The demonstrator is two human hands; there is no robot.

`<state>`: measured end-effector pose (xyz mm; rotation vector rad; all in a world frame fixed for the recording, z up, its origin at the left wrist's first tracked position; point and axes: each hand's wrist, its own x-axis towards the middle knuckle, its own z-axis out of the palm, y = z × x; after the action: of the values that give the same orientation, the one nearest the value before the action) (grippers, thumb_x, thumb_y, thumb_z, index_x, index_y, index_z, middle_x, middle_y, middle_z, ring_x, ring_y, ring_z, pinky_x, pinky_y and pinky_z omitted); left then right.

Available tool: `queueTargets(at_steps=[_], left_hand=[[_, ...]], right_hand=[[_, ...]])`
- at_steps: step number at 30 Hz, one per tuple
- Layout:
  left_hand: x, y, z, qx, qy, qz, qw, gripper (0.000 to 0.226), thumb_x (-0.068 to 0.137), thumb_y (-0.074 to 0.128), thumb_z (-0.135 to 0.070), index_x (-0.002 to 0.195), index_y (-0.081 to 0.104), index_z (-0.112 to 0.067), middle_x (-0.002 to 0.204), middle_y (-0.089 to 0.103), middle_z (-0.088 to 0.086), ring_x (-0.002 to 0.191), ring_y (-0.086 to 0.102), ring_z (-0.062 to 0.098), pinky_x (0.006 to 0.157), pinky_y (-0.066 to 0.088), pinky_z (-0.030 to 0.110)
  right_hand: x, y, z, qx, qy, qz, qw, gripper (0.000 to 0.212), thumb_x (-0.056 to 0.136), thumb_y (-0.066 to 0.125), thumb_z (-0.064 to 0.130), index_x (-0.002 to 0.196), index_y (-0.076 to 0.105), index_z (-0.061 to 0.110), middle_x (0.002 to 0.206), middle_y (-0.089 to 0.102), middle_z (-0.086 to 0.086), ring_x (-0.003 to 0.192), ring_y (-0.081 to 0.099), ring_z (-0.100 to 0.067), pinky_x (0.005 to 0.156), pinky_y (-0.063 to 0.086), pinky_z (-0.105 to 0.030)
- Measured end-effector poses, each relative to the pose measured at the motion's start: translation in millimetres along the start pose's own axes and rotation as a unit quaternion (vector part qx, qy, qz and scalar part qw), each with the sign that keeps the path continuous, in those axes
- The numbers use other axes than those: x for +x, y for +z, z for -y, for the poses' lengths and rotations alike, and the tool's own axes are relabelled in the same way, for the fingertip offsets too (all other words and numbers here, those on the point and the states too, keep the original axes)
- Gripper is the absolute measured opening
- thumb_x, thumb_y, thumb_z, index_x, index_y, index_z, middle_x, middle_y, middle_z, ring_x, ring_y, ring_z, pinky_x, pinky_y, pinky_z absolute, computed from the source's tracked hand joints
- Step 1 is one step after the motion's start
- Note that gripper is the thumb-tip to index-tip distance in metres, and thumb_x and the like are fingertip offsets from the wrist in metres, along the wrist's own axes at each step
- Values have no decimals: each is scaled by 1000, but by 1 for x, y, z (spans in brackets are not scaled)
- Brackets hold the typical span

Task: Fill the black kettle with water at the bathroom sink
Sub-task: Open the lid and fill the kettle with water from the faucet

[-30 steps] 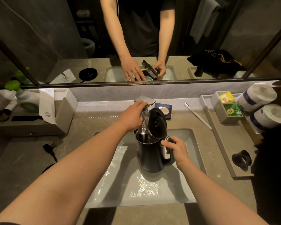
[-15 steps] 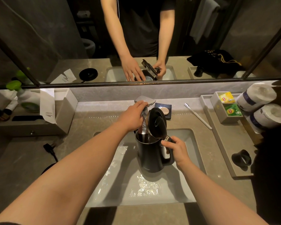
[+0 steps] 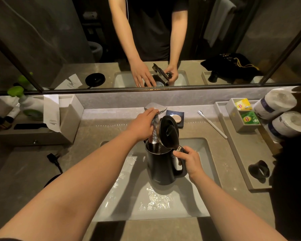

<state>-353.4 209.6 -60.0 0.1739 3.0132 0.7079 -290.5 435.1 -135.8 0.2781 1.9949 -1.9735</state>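
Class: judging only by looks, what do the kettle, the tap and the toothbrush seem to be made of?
Kettle: probably matte black plastic outside, with a dull, even sheen; its open lid has a bright metal-looking rim.
Tap: polished metal, likely chrome, with mirror-like highlights.
Toothbrush: smooth white plastic, apparently, uniform in colour.

A red Lipton logo was seen on the yellow tea sachet (image 3: 243, 104) and on the green tea sachet (image 3: 249, 118). Print on the folded paper card (image 3: 51, 113) and the black bag (image 3: 230, 64) was too small to be read.
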Motion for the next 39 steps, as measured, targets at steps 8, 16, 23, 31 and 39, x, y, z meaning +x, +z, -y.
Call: queueTargets(at_steps=[8,16,23,31,39], left_hand=[[0,2,1,2,-6,-2,1000,70,87,55,-16,148,23,-29,157,22,-1,136,32,27,106,32,40],[-1,0,0,3,-6,1,1000,69,88,54,-15,148,23,-28,158,21,-1,137,32,27,107,31,39],[-1,-2,-2,8,-5,0,1000,66,89,53,-18,148,23,-28,158,21,-1,136,32,27,106,33,41],[-1,-1,-2,1,-6,2,1000,66,89,53,-18,148,23,-27,158,21,-1,136,32,28,107,32,40],[-2,-1,-2,4,-7,2,1000,68,89,54,-17,148,22,-28,158,20,-2,135,33,28,105,33,41]], right_hand=[[-1,1,1,9,9,-8,1000,30,64,79,23,76,61,3,64,56,-10,61,50,-25,60,42,-35],[-1,0,1,9,6,-8,1000,20,73,78,14,75,61,4,65,56,-11,62,50,-26,60,42,-35],[0,-1,2,10,6,-10,1000,20,73,78,13,77,62,2,64,56,-11,61,50,-25,58,42,-35],[-1,-2,0,11,5,-10,1000,19,73,78,13,74,61,3,61,59,-6,62,52,-24,61,43,-35],[-1,-1,-1,14,4,-10,1000,20,72,77,13,76,62,2,56,60,0,58,54,-22,59,44,-34]])
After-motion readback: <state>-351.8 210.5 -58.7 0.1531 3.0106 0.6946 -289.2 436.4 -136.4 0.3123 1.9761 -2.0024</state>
